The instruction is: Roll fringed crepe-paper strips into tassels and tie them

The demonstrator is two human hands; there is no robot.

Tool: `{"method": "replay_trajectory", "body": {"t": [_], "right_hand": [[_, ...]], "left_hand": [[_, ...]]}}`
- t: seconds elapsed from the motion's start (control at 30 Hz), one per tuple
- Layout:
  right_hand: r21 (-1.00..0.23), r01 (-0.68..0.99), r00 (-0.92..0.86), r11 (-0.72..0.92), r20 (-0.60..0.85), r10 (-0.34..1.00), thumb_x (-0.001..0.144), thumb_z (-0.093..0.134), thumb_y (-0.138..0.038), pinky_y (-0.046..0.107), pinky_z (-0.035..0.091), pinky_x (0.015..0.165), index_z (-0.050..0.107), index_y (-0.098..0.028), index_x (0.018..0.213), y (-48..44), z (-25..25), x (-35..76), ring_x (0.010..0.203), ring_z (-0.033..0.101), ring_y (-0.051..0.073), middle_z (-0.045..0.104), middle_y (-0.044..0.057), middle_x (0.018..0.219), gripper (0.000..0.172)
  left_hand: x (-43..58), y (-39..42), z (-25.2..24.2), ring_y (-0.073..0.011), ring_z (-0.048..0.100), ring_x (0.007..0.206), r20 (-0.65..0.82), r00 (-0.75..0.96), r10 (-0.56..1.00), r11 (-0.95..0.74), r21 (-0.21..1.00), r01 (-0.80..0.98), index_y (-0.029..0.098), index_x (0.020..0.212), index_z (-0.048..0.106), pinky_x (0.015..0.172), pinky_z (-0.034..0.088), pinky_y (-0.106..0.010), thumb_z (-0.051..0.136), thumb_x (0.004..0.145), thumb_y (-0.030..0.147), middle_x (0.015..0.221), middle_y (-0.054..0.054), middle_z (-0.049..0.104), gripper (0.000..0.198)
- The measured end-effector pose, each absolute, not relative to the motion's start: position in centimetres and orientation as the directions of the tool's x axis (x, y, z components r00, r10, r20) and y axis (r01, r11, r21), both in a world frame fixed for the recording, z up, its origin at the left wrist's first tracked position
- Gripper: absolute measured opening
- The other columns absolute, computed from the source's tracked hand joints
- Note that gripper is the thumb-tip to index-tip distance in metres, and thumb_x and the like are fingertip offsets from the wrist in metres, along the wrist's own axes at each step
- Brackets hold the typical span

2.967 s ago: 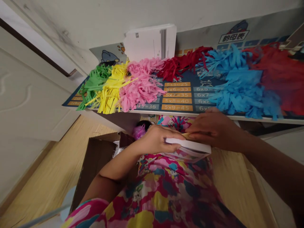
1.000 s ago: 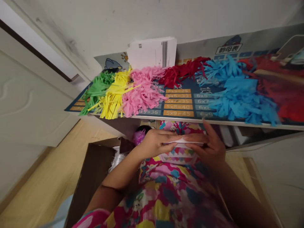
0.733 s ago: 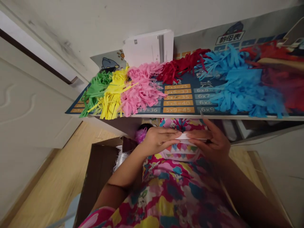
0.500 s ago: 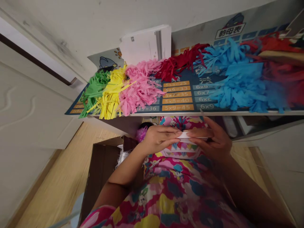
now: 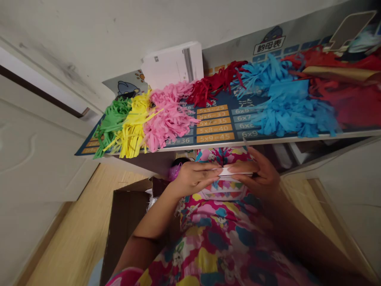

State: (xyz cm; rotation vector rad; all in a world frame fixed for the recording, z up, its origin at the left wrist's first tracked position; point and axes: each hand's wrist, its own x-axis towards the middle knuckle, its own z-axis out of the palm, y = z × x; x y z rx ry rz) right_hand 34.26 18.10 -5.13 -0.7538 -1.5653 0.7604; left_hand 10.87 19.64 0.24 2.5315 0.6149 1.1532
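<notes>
A narrow white strip (image 5: 225, 171), perhaps folded paper, is pinched between my two hands just below the table's front edge. My left hand (image 5: 195, 177) grips its left end with thumb and fingers pressed together. At the other end, my right hand (image 5: 258, 174) holds it between thumb and fingers. A thin pointed tip rises by my right index finger; what it belongs to is hidden. A pale, clear-looking piece with coloured shapes (image 5: 224, 192) lies below the strip, over my patterned clothing.
On the table mat (image 5: 216, 137) lie fringed paper bunches: green (image 5: 114, 117), yellow (image 5: 135, 127), pink (image 5: 169, 115), dark red (image 5: 216, 85) and blue (image 5: 293, 107). Red material (image 5: 354, 99) sits at right. White cards (image 5: 174, 65) lean on the wall. A cardboard box (image 5: 126, 216) stands below left.
The view has turned slightly, so the table items sit further left and more of the phone-stand-like object at far right shows. Both hands keep the same grip on the white strip.
</notes>
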Motion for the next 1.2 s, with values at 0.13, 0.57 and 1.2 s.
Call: {"method": "replay_trajectory", "body": {"t": [0.13, 0.57, 1.2], "right_hand": [[-0.79, -0.005, -0.1, 0.613, 0.611, 0.785, 0.087, 0.073, -0.019, 0.045, 0.063, 0.09, 0.023, -0.04, 0.157, 18.1, -4.6, 33.8, 0.094, 0.076, 0.025, 0.079, -0.003, 0.096, 0.089], [-0.778, -0.062, -0.111, 0.626, 0.628, 0.77, 0.085, 0.074, -0.017, 0.043, 0.064, 0.086, 0.024, -0.034, 0.158, 17.6, -4.1, 33.9, 0.093, 0.076, 0.025, 0.079, -0.002, 0.093, 0.09], [-0.761, -0.065, -0.065, 0.646, 0.649, 0.758, 0.084, 0.073, -0.011, 0.044, 0.064, 0.084, 0.025, -0.041, 0.156, 17.5, -4.3, 34.1, 0.091, 0.076, 0.025, 0.079, -0.004, 0.094, 0.091]], "left_hand": [[10.9, 19.6, 0.2, -0.0174, 0.076, 0.097, 0.648, 0.585, 0.487, -0.871, 0.414, 0.266, 0.017, 0.114, 0.072, 0.081, 0.063, -0.024, 0.067, 0.091, 0.016, 0.107, -0.012, 0.078, 0.023], [10.6, 19.6, 0.8, -0.0185, 0.077, 0.097, 0.621, 0.646, 0.443, -0.884, 0.421, 0.201, 0.019, 0.119, 0.071, 0.08, 0.062, -0.024, 0.072, 0.088, 0.017, 0.112, -0.014, 0.077, 0.032], [12.1, 18.3, 0.7, -0.0176, 0.077, 0.091, 0.633, 0.467, 0.617, -0.776, 0.586, 0.231, 0.02, 0.101, 0.078, 0.078, 0.064, -0.024, 0.073, 0.086, 0.015, 0.103, -0.009, 0.079, 0.017]]}}
